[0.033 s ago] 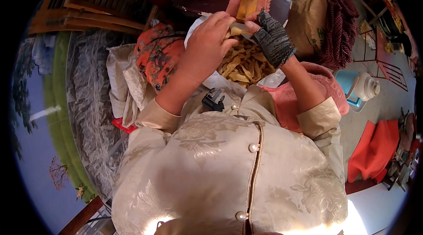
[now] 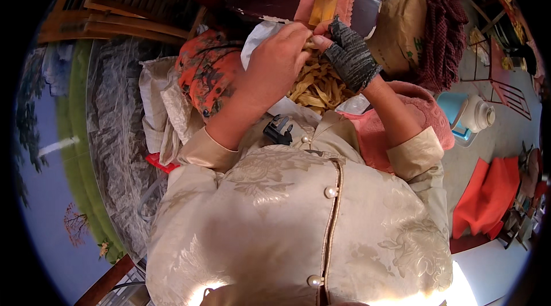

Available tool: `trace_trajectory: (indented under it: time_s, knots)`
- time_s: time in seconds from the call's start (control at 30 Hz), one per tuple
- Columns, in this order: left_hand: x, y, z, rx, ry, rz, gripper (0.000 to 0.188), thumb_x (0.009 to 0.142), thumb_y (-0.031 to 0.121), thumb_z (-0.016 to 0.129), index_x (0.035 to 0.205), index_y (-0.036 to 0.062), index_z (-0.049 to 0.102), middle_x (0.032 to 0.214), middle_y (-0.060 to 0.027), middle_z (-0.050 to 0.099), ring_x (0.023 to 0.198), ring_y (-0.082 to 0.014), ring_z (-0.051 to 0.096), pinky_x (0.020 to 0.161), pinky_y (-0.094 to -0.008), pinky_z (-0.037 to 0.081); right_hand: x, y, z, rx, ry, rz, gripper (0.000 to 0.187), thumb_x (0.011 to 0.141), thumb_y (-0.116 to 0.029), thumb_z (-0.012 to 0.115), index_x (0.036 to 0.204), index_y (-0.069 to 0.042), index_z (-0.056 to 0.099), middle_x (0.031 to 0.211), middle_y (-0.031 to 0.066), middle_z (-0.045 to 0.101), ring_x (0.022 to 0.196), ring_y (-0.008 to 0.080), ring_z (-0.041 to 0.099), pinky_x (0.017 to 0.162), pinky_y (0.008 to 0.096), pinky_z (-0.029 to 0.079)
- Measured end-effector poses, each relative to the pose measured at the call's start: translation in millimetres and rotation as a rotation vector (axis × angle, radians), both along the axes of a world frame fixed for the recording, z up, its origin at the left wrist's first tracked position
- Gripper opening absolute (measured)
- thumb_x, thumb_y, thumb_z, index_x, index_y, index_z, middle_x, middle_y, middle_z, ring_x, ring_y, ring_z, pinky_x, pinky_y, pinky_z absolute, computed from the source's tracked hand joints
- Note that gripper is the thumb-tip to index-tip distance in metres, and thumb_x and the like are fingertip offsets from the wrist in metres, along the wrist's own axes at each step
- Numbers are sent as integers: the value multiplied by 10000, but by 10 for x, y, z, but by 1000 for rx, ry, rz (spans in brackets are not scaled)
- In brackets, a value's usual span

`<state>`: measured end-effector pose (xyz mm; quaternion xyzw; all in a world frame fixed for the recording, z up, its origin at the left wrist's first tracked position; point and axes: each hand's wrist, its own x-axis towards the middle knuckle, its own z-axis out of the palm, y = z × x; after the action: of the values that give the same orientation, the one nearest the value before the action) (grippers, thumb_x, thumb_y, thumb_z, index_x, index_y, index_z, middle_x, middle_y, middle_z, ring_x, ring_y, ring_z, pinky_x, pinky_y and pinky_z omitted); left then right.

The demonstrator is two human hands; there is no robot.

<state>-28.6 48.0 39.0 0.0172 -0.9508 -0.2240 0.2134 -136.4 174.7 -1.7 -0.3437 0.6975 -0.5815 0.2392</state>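
Bare left hand (image 2: 275,59) and grey-gloved right hand (image 2: 350,53) meet above a heap of tan strips (image 2: 318,85), fingers of both pinched narrow on one strip (image 2: 310,45).

Tan flat strips (image 2: 319,85) heaped beneath both hands (image 2: 313,47).

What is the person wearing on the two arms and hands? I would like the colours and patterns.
Both arms have cream satin sleeves with a woven flower pattern, ending in turned-back cuffs below the elbow, so the forearms are bare. The left hand is bare. The right hand wears a dark grey knitted fingerless glove. The jacket front closes with round pearl-like buttons.
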Motion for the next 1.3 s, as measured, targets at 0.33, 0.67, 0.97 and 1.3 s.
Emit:
trace_trajectory:
  time_s: [0.33,0.67,0.97,1.3]
  knots:
    - [-54,-145,-583,-255,0,-115,141,694,117,576,816,94,509,763,-51,495,689,-231,537,588,-349,437,-9,-72,-312,322,-239,468,178,770,-189,579,669,-57,514,565,60,525,555,173,540,509,306,430]
    - [-96,-674,-757,-389,82,-276,172,692,116,576,856,115,526,724,-28,524,649,-222,540,573,-333,433,219,-145,-104,250,287,534,156,772,-219,528,780,-64,512,615,95,534,580,252,525,518,362,405]
    - [-427,-468,-595,868,-222,-98,144,901,190,497,951,60,533,721,17,525,553,-36,405,510,-214,382,-159,-203,137,206,-485,-149,146,792,-156,604,819,-33,531,629,43,522,535,117,504,516,255,424]
    - [-785,-578,-603,1236,-220,-115,131,888,169,507,951,63,552,686,60,463,556,-23,383,511,-179,342,-487,-293,-80,-6,-539,-307,148,745,-141,639,809,-36,559,648,32,543,548,96,480,530,244,410]
